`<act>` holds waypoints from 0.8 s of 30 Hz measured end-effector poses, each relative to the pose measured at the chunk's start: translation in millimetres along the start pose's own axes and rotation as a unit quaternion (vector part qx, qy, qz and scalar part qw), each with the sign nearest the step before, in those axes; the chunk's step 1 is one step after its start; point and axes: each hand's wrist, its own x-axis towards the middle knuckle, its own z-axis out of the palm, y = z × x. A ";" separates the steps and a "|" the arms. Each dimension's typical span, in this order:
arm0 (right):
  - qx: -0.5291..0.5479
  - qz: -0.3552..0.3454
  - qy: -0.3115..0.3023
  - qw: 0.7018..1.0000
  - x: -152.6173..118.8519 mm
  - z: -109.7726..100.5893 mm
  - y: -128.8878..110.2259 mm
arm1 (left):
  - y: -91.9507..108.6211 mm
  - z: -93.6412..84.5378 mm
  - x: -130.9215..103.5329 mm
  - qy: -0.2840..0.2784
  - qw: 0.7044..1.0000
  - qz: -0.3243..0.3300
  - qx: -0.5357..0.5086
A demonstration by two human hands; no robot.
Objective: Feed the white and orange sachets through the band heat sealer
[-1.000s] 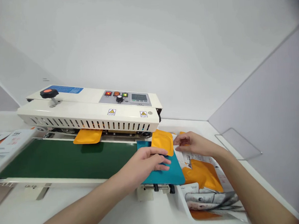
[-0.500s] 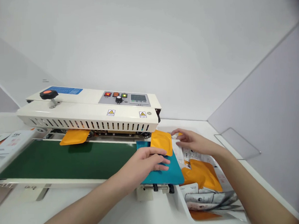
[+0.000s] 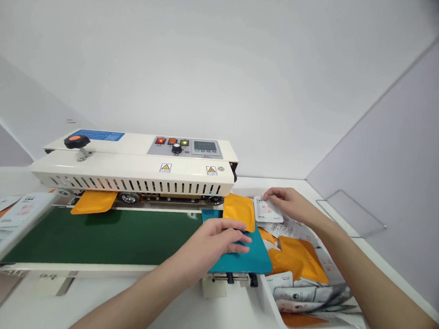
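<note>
My left hand (image 3: 224, 238) lies over the teal plate (image 3: 262, 261) at the belt's right end, its fingers stretched out. The forefinger touches the lower edge of an orange pouch (image 3: 237, 210) lying there. Between thumb and fingers, my right hand (image 3: 287, 202) pinches the upper right corner of a white printed pouch (image 3: 267, 210), just right of the orange one. Another orange pouch (image 3: 95, 202) sticks out from under the band sealer (image 3: 138, 172), above the green belt (image 3: 115, 235).
At the right, a white bin (image 3: 267, 300) holds several white and orange pouches, one orange pouch (image 3: 303, 258) on top. More pouches lie in a white tray (image 3: 20, 216) at far left. A wire frame (image 3: 363, 210) stands by the right wall.
The white pouch has turned its printed face up in my right hand, which has shifted slightly right. Along the belt, the orange pouch has travelled left. My left hand stays nearly still.
</note>
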 end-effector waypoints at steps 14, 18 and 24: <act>-0.049 -0.023 -0.010 0.999 5.9 3.6 7.9 | 2.9 3.3 -0.9 0.013 1.000 -0.007 -0.010; -0.054 -0.017 -0.019 0.998 4.5 4.0 4.3 | 4.0 4.5 -0.6 0.016 1.000 -0.008 -0.010; -0.039 -0.012 -0.034 0.999 5.5 5.1 8.7 | 1.7 2.8 -0.6 0.011 1.000 0.000 -0.014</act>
